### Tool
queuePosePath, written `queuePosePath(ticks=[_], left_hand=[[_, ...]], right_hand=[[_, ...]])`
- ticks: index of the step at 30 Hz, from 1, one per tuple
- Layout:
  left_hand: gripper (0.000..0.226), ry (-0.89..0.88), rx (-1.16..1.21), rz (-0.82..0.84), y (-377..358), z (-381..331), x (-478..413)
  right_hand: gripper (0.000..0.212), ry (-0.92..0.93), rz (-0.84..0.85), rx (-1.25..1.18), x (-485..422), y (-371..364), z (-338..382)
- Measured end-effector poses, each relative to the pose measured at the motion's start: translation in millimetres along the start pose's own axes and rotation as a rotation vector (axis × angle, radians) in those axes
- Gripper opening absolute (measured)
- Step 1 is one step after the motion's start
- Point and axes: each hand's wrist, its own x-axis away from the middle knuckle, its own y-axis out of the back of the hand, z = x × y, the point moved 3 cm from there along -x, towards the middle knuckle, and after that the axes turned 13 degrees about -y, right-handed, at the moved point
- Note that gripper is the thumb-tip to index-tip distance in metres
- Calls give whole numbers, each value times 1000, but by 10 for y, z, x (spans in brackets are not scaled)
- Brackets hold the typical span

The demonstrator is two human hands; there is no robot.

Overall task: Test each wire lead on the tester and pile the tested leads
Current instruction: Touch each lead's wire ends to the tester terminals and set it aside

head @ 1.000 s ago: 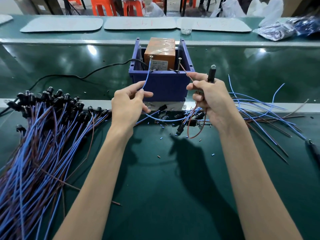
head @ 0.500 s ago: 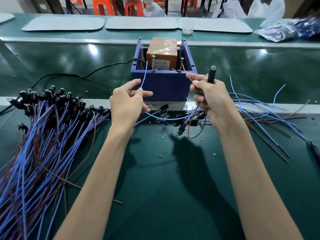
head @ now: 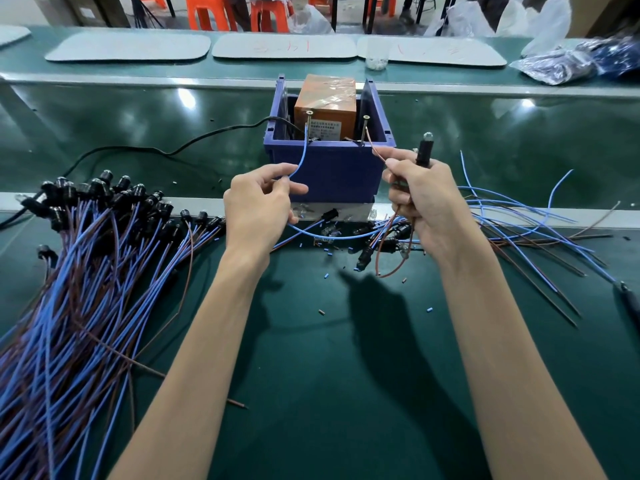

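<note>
Head view, frame centre: L hand [head: 258,206] pinches blue wire [head: 300,157] onto tester [head: 325,109] screw; R hand [head: 424,202] grips brown wire [head: 375,150] & black lamp holder [head: 423,152]. Tested pile [head: 79,271] lower left.

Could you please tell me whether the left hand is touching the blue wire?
Touching: the head view shows the left hand pinching the blue wire between thumb and forefinger.

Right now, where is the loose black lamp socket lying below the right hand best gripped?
Probably pinch the black lamp socket across its short barrel, fingers coming from above: it lies flat on the green mat, and its wires look thin and floppy.
</note>
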Motion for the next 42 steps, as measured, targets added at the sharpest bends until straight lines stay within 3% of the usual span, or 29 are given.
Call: queuePosePath(ticks=[33, 36, 40, 42], left_hand=[[27, -36, -68, 24, 9, -36, -3], [25, -5, -43, 136, 31, -19, -19], [36, 67, -109, 468, 136, 70, -53], [42, 46, -288, 563, 205, 130, -65]], right_hand=[[16, 4, -41, 93, 57, 22, 27], [22, -28, -124, 266, 21, 26, 26], [57, 34, -329, 715, 20, 143, 31], [62, 50, -369, 688, 30, 212, 92]])
